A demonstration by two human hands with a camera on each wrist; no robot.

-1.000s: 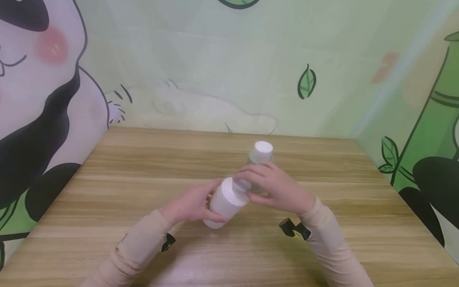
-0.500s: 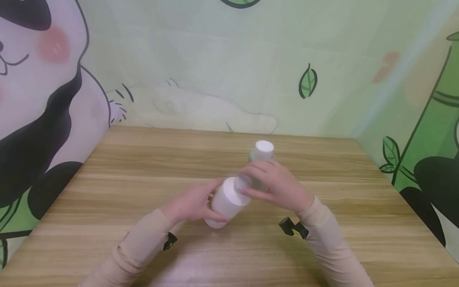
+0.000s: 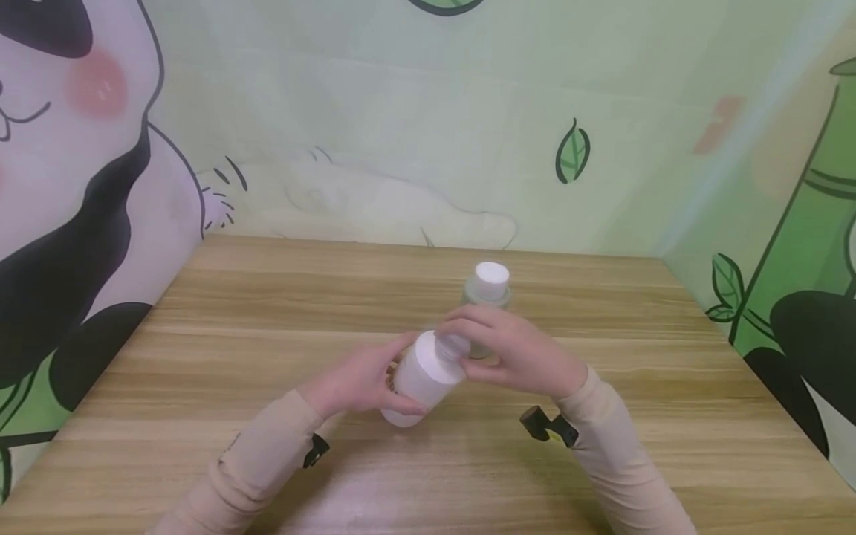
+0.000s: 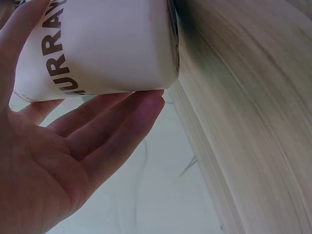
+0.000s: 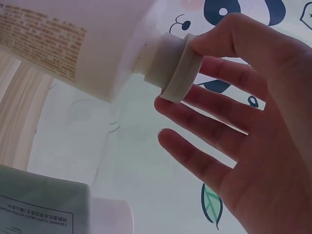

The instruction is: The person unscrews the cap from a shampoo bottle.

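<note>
A white bottle leans toward the upper right in the head view, held around its body by my left hand. Dark lettering on its side shows in the left wrist view, where the fingers lie along its lower side. My right hand pinches the white cap between thumb and fingertips. In the right wrist view a pale neck shows between cap and bottle; whether the cap is still threaded on, I cannot tell. Just behind the right hand stands a pale green bottle with a white cap, partly hidden.
The wooden table stretches around both hands and back to a wall printed with a panda and leaves. Small black devices are strapped to both wrists, over beige sleeves.
My right fingers have shifted around the cap, turning one way and back between frames. The left hand, the white bottle and the green bottle stay almost where they were.
</note>
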